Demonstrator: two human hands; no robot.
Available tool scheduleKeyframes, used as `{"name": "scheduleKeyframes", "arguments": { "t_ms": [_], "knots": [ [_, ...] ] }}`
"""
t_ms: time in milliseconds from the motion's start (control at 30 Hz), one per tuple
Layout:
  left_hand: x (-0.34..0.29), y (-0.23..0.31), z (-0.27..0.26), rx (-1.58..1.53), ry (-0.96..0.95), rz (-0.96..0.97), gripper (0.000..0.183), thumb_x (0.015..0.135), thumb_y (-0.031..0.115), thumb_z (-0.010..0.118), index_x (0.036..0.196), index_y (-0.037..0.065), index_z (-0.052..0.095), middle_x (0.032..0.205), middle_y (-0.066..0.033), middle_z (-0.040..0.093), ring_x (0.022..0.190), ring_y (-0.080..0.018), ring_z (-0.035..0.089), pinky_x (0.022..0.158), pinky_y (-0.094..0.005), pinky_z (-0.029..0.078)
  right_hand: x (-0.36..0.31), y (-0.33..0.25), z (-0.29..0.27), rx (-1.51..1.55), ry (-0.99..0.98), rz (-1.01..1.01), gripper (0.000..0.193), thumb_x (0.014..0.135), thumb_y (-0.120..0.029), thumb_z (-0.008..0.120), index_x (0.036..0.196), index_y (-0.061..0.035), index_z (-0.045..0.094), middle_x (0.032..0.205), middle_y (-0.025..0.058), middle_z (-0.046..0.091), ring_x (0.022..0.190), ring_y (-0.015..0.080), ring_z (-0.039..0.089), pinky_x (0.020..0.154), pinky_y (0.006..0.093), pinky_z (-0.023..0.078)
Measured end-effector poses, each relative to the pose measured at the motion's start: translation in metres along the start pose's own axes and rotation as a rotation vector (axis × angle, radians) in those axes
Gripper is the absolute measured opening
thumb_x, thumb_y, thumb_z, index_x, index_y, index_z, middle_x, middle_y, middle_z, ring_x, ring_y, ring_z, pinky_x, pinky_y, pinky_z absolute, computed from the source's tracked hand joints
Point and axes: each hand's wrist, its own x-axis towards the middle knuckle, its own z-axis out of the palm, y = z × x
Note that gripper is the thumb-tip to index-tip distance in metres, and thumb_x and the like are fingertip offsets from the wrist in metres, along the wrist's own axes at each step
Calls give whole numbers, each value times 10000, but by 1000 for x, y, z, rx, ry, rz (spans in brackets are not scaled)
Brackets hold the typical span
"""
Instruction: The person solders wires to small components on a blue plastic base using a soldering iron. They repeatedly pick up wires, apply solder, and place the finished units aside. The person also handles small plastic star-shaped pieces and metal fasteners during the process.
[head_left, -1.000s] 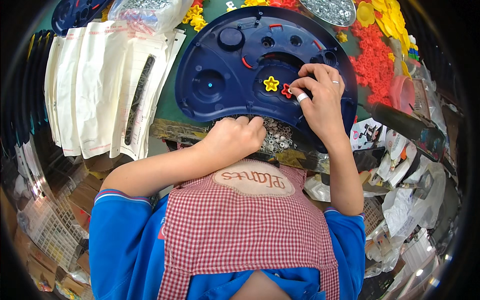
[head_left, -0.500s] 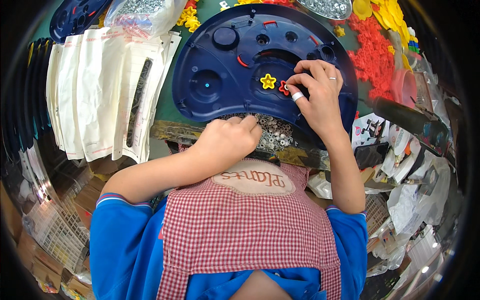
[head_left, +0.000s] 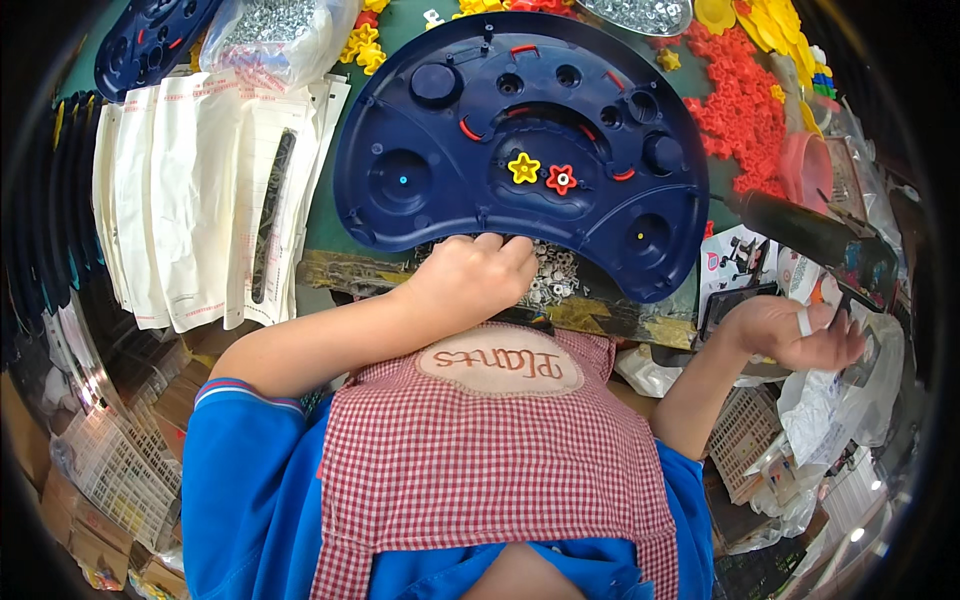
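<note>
A dark-blue kidney-shaped plastic panel [head_left: 455,205] lies in front of me, its curved front edge towards me. A yellow star-shaped piece [head_left: 524,168] and a red star-shaped piece [head_left: 561,180] sit side by side in its middle recess, the red one with a small pale ring at its centre. My left hand [head_left: 475,272] is closed at the panel's front edge, beside a heap of small metal parts [head_left: 553,278]; whatever its fingers hold is hidden. Palm up and fingers apart, my right hand [head_left: 795,332] is off the panel, just below a dark cylindrical tool [head_left: 815,238] at the right.
Red plastic pieces [head_left: 735,105] and yellow ones [head_left: 775,45] are heaped at the back right. A clear bag of metal parts [head_left: 280,35] stands at the back left, above white paper packets [head_left: 190,200]. A phone-like dark object [head_left: 735,305] lies near my right wrist.
My right hand has left the red star and moved right and towards me, opening. The pale ring stays on the star. The panel has shifted slightly left; my left hand remains at its front edge.
</note>
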Motion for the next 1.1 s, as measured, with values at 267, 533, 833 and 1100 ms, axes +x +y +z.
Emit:
{"name": "scheduleKeyframes", "arguments": {
  "t_ms": [267,533,833,1100],
  "knots": [
    [43,-56,-37,-177,243,-287,60,695,99,767,731,91,720,805,-4,623,753,-210,593,667,-331,511,-44,35,25,741,-490,795,796,857,-621,590,1331,-7,410,948,185,619,865,260,625,785,351,535],
    [53,-70,-21,-167,143,-224,71,716,118,741,775,100,707,932,-16,542,901,-225,529,816,-346,464,-47,35,24,625,-424,847,839,842,-718,532,1209,34,484,840,166,611,718,225,597,661,322,511],
    [64,-63,-26,-45,35,-288,42,731,94,683,748,59,699,928,-34,535,894,-235,533,820,-347,480,3,11,-1,1025,-395,879,798,857,-712,517,1210,4,533,876,145,603,781,247,543,717,349,451],
    [65,-66,-25,-102,73,-283,42,719,101,691,717,60,697,918,-32,546,882,-235,542,806,-356,489,0,-94,-5,1422,-708,1049,963,812,-487,747,1518,-91,225,829,67,527,739,190,520,706,346,430]
  ]
}}
